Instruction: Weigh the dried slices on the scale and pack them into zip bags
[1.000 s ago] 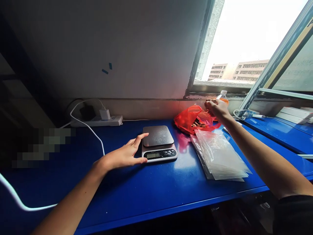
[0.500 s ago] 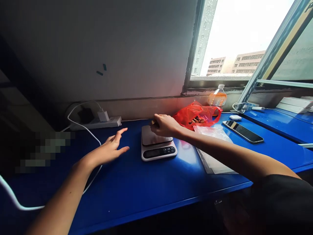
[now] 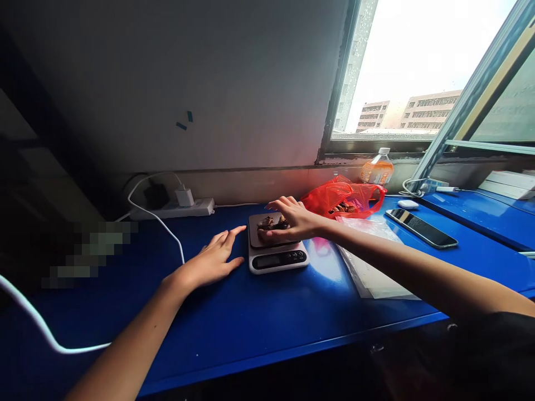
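A white kitchen scale [image 3: 256, 267] with a dark display stands on the blue table. Several small, dark brown, lumpy pieces [image 3: 270, 224] lie on its metal plate; their exact kind is hard to make out. My right hand [image 3: 295, 220] is just over them, fingers and thumb spread apart. Left of the scale, my left hand [image 3: 217, 257] is low at the table, open, fingers pointing toward the scale's side, holding nothing. Behind my right wrist, a red plastic bag [image 3: 324, 197] lies open with similar brown pieces [image 3: 343, 208] inside.
Clear plastic bags [image 3: 384, 273] lie under my right forearm. A phone [image 3: 422, 228], a white earbud case [image 3: 408, 205] and an orange drink bottle [image 3: 378, 169] are to the right. A power strip [image 3: 196, 208] with a charger [image 3: 184, 196] and white cable [image 3: 161, 224] is at back left.
My right hand has gone from a closed grip to spread fingers, and brown pieces now show on the scale plate. My left hand has moved right, closer to the scale. The view has shifted slightly.
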`<action>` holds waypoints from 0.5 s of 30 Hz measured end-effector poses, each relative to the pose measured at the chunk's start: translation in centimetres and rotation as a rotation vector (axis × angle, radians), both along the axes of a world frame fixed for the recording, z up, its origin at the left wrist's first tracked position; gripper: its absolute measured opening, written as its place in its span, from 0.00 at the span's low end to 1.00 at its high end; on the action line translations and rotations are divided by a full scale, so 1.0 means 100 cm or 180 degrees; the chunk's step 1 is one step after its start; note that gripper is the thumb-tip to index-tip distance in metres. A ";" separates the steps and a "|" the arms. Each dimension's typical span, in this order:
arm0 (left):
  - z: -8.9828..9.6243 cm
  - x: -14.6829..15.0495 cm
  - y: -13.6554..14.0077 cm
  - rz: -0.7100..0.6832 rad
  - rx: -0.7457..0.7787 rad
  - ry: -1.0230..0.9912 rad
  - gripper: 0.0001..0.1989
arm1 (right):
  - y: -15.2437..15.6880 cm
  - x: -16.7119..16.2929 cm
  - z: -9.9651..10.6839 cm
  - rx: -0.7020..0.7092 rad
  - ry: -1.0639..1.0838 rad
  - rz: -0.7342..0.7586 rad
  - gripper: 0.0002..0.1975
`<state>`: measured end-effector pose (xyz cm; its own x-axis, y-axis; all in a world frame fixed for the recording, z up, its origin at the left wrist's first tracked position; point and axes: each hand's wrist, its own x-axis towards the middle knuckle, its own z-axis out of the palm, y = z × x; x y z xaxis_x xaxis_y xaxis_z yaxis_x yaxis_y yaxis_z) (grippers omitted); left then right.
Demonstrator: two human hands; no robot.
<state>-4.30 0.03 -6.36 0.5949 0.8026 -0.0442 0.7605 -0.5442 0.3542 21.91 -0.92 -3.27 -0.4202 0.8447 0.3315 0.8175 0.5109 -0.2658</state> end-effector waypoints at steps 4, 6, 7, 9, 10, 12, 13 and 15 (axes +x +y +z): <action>-0.007 0.006 0.001 -0.0063 0.0236 -0.0279 0.34 | -0.012 0.018 0.002 0.0291 0.0299 -0.0182 0.23; -0.009 0.010 -0.001 -0.0044 0.0412 -0.0540 0.32 | -0.017 0.028 -0.003 0.0528 0.0342 -0.0333 0.18; -0.009 0.013 -0.002 -0.0024 0.0512 -0.0702 0.30 | -0.019 0.033 -0.006 0.0621 0.0384 -0.0364 0.16; -0.006 0.020 -0.008 0.0022 0.0738 -0.1129 0.26 | -0.023 0.039 -0.008 0.0756 0.0560 -0.0342 0.15; -0.003 0.025 -0.012 0.0038 0.0826 -0.1401 0.23 | -0.025 0.040 -0.007 0.0847 0.0675 -0.0292 0.15; 0.007 0.038 -0.022 0.0055 0.0776 -0.2027 0.16 | -0.029 0.034 0.002 0.1210 0.0844 -0.0125 0.15; 0.014 0.047 -0.028 0.0032 0.0590 -0.2351 0.13 | -0.032 0.028 0.008 0.1480 0.0870 -0.0016 0.15; 0.029 0.068 -0.038 -0.0033 -0.0039 -0.3001 0.14 | -0.036 0.010 0.025 0.2041 0.0796 0.0239 0.16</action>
<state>2.54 -3.76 -3.42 0.3967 0.7997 0.4507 0.1525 -0.5416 0.8267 22.92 -4.50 -0.79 -0.3157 0.4213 0.8502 0.7272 0.6830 -0.0684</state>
